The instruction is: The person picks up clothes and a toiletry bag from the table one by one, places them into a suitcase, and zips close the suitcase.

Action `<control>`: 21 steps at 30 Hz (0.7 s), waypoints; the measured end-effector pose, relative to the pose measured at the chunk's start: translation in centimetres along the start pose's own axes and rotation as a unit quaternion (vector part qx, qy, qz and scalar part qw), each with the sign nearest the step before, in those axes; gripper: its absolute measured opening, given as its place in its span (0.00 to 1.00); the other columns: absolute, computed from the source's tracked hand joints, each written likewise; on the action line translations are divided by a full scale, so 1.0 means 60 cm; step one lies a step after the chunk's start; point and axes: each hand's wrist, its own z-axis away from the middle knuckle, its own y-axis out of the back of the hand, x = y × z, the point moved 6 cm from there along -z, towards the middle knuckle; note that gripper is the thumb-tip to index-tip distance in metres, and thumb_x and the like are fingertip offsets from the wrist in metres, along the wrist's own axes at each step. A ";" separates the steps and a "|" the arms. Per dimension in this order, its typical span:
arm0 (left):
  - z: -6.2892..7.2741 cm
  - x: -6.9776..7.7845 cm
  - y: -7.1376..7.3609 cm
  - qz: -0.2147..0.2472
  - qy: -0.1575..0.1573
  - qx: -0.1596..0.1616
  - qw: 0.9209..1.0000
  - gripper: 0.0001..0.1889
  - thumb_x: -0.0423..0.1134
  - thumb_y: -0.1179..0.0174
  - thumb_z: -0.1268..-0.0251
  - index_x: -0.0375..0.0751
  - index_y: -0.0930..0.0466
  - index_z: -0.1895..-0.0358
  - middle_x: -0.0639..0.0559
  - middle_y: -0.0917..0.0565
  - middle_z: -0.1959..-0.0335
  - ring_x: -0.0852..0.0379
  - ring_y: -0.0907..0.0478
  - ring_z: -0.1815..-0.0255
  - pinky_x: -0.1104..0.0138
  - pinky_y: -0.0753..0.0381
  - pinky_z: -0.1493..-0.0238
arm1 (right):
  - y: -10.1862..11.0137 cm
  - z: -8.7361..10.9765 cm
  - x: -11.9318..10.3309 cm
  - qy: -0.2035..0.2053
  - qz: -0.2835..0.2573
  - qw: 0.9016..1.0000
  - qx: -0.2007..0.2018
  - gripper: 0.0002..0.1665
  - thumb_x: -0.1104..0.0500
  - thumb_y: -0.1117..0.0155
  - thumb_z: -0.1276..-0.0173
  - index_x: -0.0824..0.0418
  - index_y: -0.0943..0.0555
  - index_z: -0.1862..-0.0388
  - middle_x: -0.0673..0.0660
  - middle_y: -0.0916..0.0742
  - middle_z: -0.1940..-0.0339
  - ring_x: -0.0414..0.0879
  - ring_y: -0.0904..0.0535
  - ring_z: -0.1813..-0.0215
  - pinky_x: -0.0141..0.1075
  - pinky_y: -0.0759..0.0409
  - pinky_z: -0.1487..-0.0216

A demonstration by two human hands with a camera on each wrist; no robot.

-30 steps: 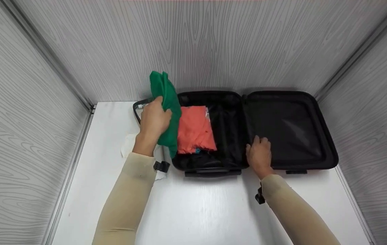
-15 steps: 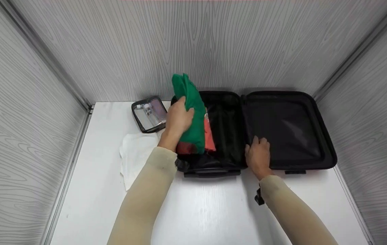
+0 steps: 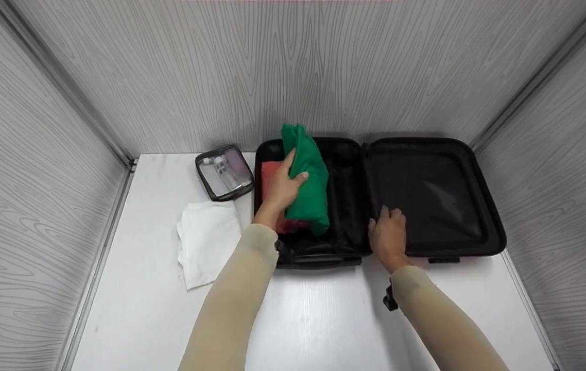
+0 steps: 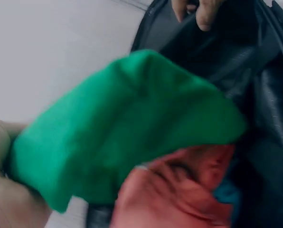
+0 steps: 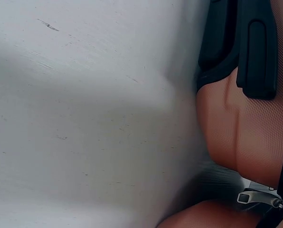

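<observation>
My left hand (image 3: 282, 188) pinches a folded green cloth (image 3: 309, 180) between thumb and fingers, above the left half of an open black-lined suitcase (image 3: 344, 206). In the left wrist view the green cloth (image 4: 127, 118) hangs slantwise beside a coral-red folded garment (image 4: 179, 190), with a bit of blue under it. From the head, that coral garment is mostly hidden by my hand and the green cloth. My right hand (image 3: 390, 234) rests on the suitcase's front edge near the fold between its halves, fingers pointing inward. The right wrist view shows only the suitcase's orange outside (image 5: 246, 128).
A clear, black-edged pouch (image 3: 225, 172) with small bottles lies left of the suitcase. In front of it, a folded white cloth (image 3: 208, 242) lies on the white table (image 3: 313, 319). The other suitcase half (image 3: 437, 201) lies open at the right. Grey panel walls stand around.
My left hand has carried the green cloth rightward from beside the pouch to over the coral garment, lowering it slightly. The pouch and white cloth are uncovered. My right hand stays in place.
</observation>
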 end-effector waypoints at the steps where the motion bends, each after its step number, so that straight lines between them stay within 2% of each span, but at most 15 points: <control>1: 0.000 -0.017 0.002 0.012 0.004 0.003 1.000 0.39 0.40 0.41 0.19 0.53 0.49 0.13 0.45 0.40 0.14 0.46 0.44 0.15 0.51 0.43 0.17 | -0.001 0.000 -0.001 -0.001 0.002 1.000 -0.004 0.33 0.57 0.39 0.19 0.79 0.30 0.27 0.78 0.23 0.43 0.72 0.24 0.41 0.58 0.19 0.42; 3: 0.000 -0.053 0.008 0.019 0.021 0.014 0.999 0.40 0.39 0.41 0.19 0.53 0.51 0.12 0.45 0.43 0.14 0.46 0.46 0.14 0.52 0.45 0.16 | -0.003 0.001 -0.001 -0.006 0.004 1.000 -0.014 0.33 0.56 0.39 0.19 0.78 0.30 0.27 0.77 0.23 0.42 0.71 0.24 0.40 0.57 0.18 0.42; 7: 0.008 -0.110 0.024 0.000 0.087 0.034 0.996 0.41 0.38 0.44 0.18 0.51 0.58 0.12 0.45 0.48 0.12 0.44 0.50 0.13 0.52 0.50 0.15 | -0.005 0.001 -0.001 -0.012 0.004 1.000 -0.022 0.33 0.55 0.40 0.18 0.77 0.31 0.26 0.77 0.23 0.41 0.70 0.25 0.39 0.57 0.18 0.42; 9: 0.011 -0.123 0.031 -0.029 0.112 0.047 0.992 0.42 0.37 0.45 0.19 0.44 0.60 0.12 0.39 0.46 0.13 0.41 0.47 0.14 0.52 0.47 0.15 | -0.004 0.001 -0.002 -0.009 0.008 1.000 -0.018 0.33 0.55 0.40 0.19 0.78 0.31 0.26 0.77 0.23 0.42 0.70 0.25 0.40 0.57 0.19 0.42; 11: 0.014 -0.128 0.035 -0.070 0.136 0.054 0.987 0.43 0.37 0.45 0.19 0.38 0.63 0.13 0.33 0.39 0.17 0.38 0.40 0.17 0.52 0.42 0.17 | -0.002 0.000 -0.003 -0.004 0.010 1.000 -0.014 0.33 0.56 0.39 0.19 0.78 0.30 0.26 0.78 0.23 0.42 0.71 0.24 0.41 0.57 0.19 0.42; 13: 0.017 -0.127 0.035 -0.131 0.141 0.059 0.979 0.44 0.36 0.46 0.19 0.33 0.65 0.14 0.27 0.33 0.22 0.36 0.33 0.21 0.51 0.36 0.20 | -0.001 0.000 -0.004 -0.002 0.010 1.000 -0.013 0.33 0.56 0.39 0.19 0.79 0.30 0.27 0.78 0.23 0.42 0.71 0.24 0.41 0.57 0.19 0.42; 15: 0.022 -0.121 0.032 -0.195 0.130 0.060 0.970 0.43 0.36 0.48 0.18 0.32 0.66 0.14 0.23 0.32 0.25 0.32 0.26 0.29 0.49 0.28 0.27 | -0.001 0.001 -0.004 -0.002 0.008 1.000 -0.013 0.33 0.56 0.39 0.19 0.78 0.31 0.26 0.78 0.23 0.42 0.71 0.24 0.40 0.58 0.19 0.42; 17: 0.028 -0.109 0.025 -0.266 0.090 0.066 0.957 0.39 0.35 0.51 0.15 0.33 0.63 0.14 0.22 0.35 0.25 0.30 0.23 0.35 0.47 0.22 0.33 | -0.002 0.002 -0.004 -0.004 0.004 1.000 -0.015 0.33 0.56 0.40 0.18 0.78 0.31 0.26 0.78 0.23 0.41 0.71 0.25 0.39 0.58 0.19 0.41; 19: 0.036 -0.094 0.015 -0.332 0.039 0.077 0.939 0.34 0.33 0.53 0.15 0.35 0.54 0.14 0.23 0.41 0.22 0.29 0.26 0.32 0.46 0.21 0.35 | -0.003 0.003 -0.003 -0.008 0.003 1.000 -0.017 0.33 0.55 0.40 0.18 0.78 0.31 0.26 0.77 0.23 0.41 0.71 0.25 0.39 0.58 0.20 0.40; 21: 0.046 -0.079 0.002 -0.390 -0.006 0.078 0.917 0.29 0.31 0.53 0.16 0.37 0.42 0.17 0.26 0.42 0.20 0.29 0.29 0.28 0.45 0.23 0.32 | -0.004 0.002 -0.002 -0.010 0.002 1.000 -0.018 0.33 0.55 0.41 0.18 0.78 0.31 0.26 0.77 0.24 0.41 0.71 0.26 0.38 0.58 0.20 0.40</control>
